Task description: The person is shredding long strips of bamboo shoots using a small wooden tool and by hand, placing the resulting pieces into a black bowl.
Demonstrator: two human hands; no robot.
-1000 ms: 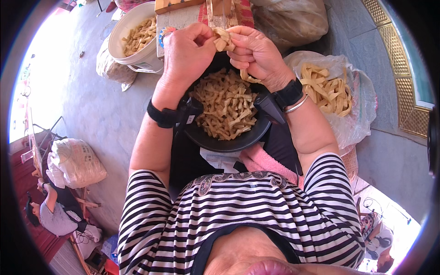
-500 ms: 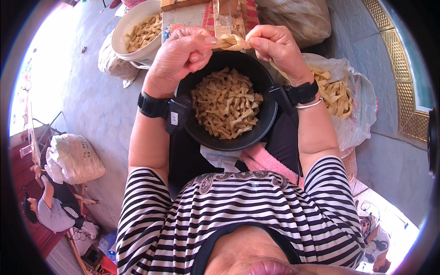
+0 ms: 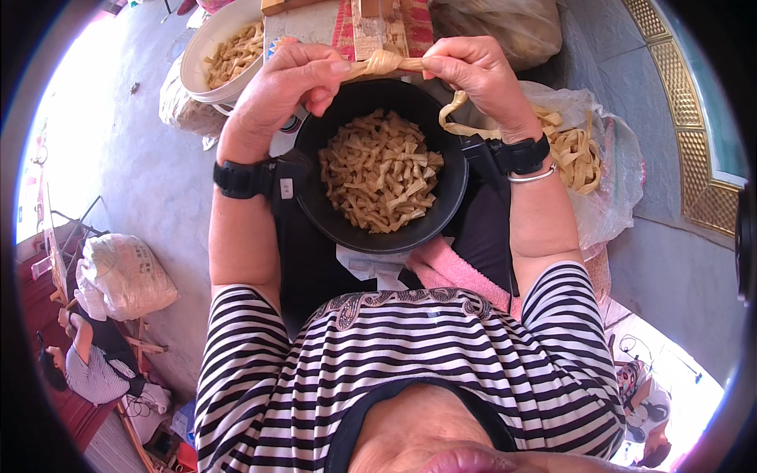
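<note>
A tan tofu skin strip (image 3: 384,62) with a knot in its middle is stretched level above the far rim of a black bowl (image 3: 308,134). My left hand (image 3: 282,85) pinches one end between thumb and fingers. On the other side of the knot, my right hand (image 3: 479,79) pinches the strip, and its long tail loops down beside the wrist. Many short knotted pieces (image 3: 382,172) lie heaped in the bowl, which rests on my lap. Right of the bowl, loose uncut strips (image 3: 577,162) fill an open clear plastic bag (image 3: 613,206).
A white bucket (image 3: 192,69) of knotted pieces stands at the far left, beside a wooden stand (image 3: 378,31). A large plastic bag (image 3: 505,30) sits far right. My lap also holds a pink towel (image 3: 451,272). A stuffed sack (image 3: 126,277) and another person (image 3: 93,370) are at left.
My hands have moved apart, pulling the loose twist into a tighter knot. The strip's tail now hangs in a loop by my right wrist. The view has shifted slightly.
</note>
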